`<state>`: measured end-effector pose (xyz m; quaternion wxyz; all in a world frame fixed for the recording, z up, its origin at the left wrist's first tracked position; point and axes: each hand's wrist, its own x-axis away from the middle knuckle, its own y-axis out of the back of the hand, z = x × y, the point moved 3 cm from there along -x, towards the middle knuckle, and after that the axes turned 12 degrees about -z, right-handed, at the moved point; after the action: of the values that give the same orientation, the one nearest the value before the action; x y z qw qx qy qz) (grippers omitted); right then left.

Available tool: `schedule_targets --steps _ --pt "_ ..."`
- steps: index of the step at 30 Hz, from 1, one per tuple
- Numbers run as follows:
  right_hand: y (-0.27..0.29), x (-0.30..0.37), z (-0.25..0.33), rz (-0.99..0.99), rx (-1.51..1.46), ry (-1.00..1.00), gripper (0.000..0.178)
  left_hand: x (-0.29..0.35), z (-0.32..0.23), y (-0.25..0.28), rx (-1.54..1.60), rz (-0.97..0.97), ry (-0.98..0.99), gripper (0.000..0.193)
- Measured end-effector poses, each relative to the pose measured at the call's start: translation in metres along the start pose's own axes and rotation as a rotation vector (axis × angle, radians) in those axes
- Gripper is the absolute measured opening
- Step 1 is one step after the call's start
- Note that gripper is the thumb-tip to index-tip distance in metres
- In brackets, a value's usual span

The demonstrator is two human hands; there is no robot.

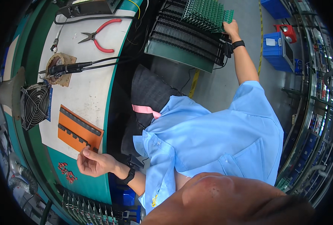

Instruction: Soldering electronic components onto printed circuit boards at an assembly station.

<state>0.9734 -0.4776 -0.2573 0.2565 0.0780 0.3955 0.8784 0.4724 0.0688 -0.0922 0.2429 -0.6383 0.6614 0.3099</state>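
Observation:
My left hand (93, 162) is at the near corner of an orange fixture plate (78, 127) with dark slotted strips. Its fingers are curled, thumb against fingertip; whatever is pinched there is too small to make out. Below that hand, a small pile of red components (67, 172) lies on the green mat. My right arm stretches far out to a rack (185, 37) with black ridged rails. There my right hand (232, 30) grips the edge of a green circuit board (228, 15), at the end of a dense row of green boards (204, 15).
Red-handled cutters (99, 35) lie on the white bench top. Beside them, a black-handled soldering iron (70, 68) rests in a round holder (57, 60), its cable crossing the bench edge. A fan (36, 105) stands behind. More upright boards (85, 208) stand low left; blue bins (277, 50) sit right.

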Motion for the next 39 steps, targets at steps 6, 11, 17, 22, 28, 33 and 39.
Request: schedule_targets --steps 6,11,17,22,28,33,39 --pt "-0.006 0.006 0.014 0.15 -0.141 -0.017 0.04 0.001 0.0 -0.001 -0.008 0.025 0.011 0.02" --pt "-0.005 0.015 0.027 0.102 -0.149 0.015 0.051 0.002 0.002 -0.002 0.072 0.0 0.074 0.02" --pt "-0.003 0.023 0.039 0.173 -0.224 -0.049 0.047 0.002 0.001 -0.002 0.063 0.025 0.069 0.019" --pt "-0.007 0.023 0.044 0.246 -0.295 -0.067 0.045 0.003 0.001 -0.003 0.05 0.026 0.067 0.021" --pt "-0.003 0.029 0.037 0.229 -0.291 -0.138 0.047 0.003 0.001 -0.001 0.067 0.024 0.076 0.021" --pt "0.001 0.028 0.032 0.144 -0.304 -0.163 0.053 0.005 0.002 0.0 0.071 0.023 0.092 0.021" --pt "0.001 0.006 0.01 0.108 -0.351 -0.199 0.059 0.003 0.001 0.0 0.061 0.03 0.088 0.021"
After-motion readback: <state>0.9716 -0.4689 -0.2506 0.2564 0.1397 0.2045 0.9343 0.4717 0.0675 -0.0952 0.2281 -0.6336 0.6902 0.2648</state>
